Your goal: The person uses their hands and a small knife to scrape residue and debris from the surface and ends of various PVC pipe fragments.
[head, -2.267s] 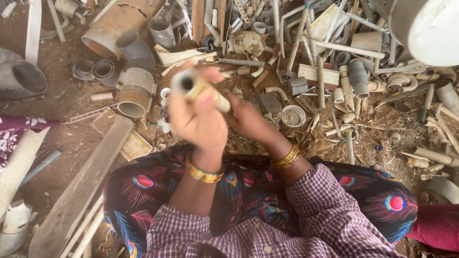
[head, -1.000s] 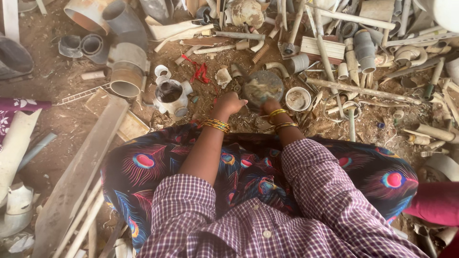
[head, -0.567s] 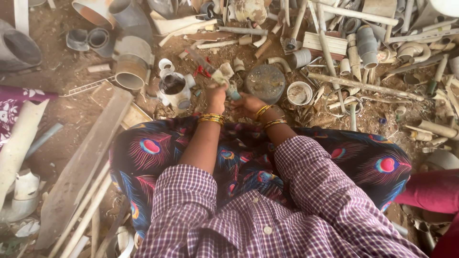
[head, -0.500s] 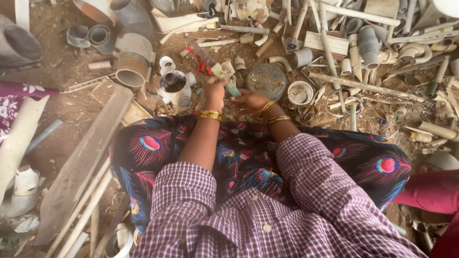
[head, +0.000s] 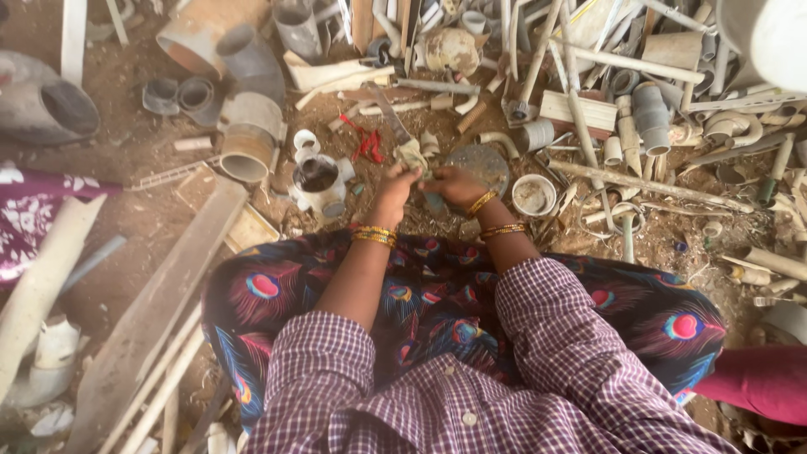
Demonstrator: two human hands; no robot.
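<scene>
Seen from above: seated on bare dirt ground (head: 143, 227), lap draped in dark cloth printed with peacock-feather eyes (head: 437, 303), sleeves of purple checked shirt (head: 471, 395) reaching forward.

Left hand (head: 397, 181), gold bangles at the wrist, fingers closed around a small pale, dirt-stained plastic pipe fitting (head: 412, 154), held just above the ground in front of the knees. Right hand (head: 451, 182), also bangled, curled against the same spot from the other side, touching the left hand; grasp on the fitting itself hidden by the fingers, so cannot tell whether closed on it or only resting against it.

Just beyond the right hand, a round grey dusty metal disc (head: 479, 166) lying flat. Right of that, a shallow white round cap (head: 533, 194), open side up. Left of the hands, a white plastic tee junction with dark hollow mouth (head: 319, 181), standing on the dirt. Near it, a scrap of red string (head: 366, 143).

Further off, a wide heap of cut pipe offcuts, elbows and couplings in grey, white and tan (head: 605, 109). At upper left, a short tan pipe section with open end (head: 248, 154) and a large grey pipe mouth (head: 59, 105). Along the left, a long weathered wooden plank (head: 160, 311) lying diagonally.
</scene>
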